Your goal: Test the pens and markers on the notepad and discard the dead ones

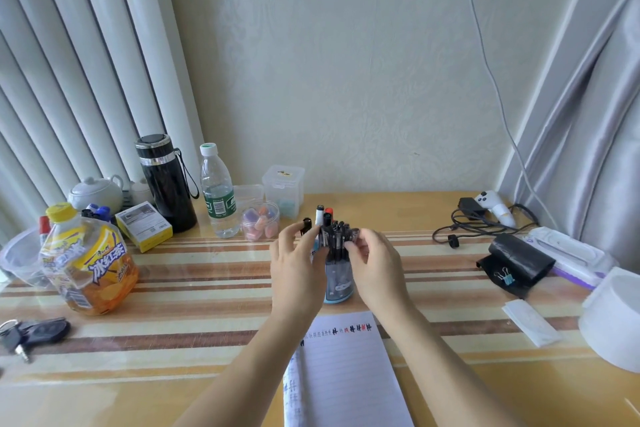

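Two hands are seen at the centre of the frame, on either side of one pen holder (338, 282), a pale blue cup standing on the striped table (207, 291); the left hand (294, 269) is placed against the holder's left side, and a single black pen (306, 226) at the left of the bundle is pinched between its thumb and forefinger; the right hand (377, 269) is set against the right side, its fingers curled in at the pen tops, though whether anything is gripped cannot be told. Three markers (323, 215) are raised above the cluster, one white-bodied, one red-capped, one black; the black pens packed beside them cannot be counted. One notepad (349, 381), lined, is laid just below the holder at bottom centre, between the forearms; a row of scribbled marks (341, 329) in black, red and blue is shown along its top line. Three bottles are stood at the left: one black flask (167, 184), one clear water bottle (218, 192) with a green label whose print is too small to be read, and one large yellow-capped bottle (88, 260) on which 冰红茶 is printed. One white teapot (97, 192), one yellow-and-white box (143, 226), one round jar (260, 221) of orange and purple pieces and one bunch of keys (31, 334) are also seen there; at the right, one black roll (519, 263) with a blue binder clip (506, 278) is laid.
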